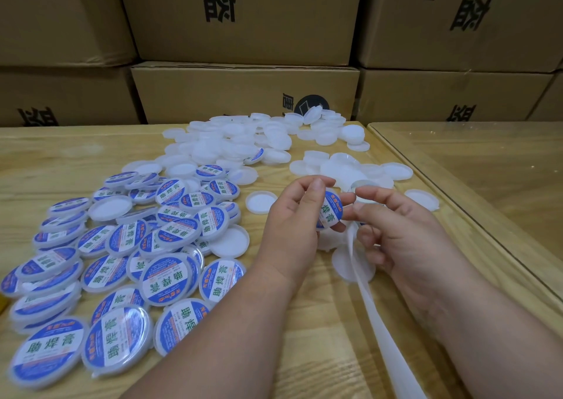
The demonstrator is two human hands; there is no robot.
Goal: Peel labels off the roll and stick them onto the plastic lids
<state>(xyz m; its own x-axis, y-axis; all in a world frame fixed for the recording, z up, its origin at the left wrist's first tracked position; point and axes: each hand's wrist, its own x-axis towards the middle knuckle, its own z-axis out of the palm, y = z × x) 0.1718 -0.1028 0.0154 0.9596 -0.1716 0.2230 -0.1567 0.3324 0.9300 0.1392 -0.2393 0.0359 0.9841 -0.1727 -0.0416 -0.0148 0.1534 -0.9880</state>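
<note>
Pinching a round blue label (330,212) between thumb and fingers, your left hand (292,216) holds it above the worktop (304,322). Your right hand (399,231) grasps the white backing strip (370,301) just beside it, and the strip runs down toward you. Labelled lids (122,264) lie piled at the left, plain white lids (243,142) farther back. Cardboard boxes (243,94) stand stacked behind the worktop.
</note>
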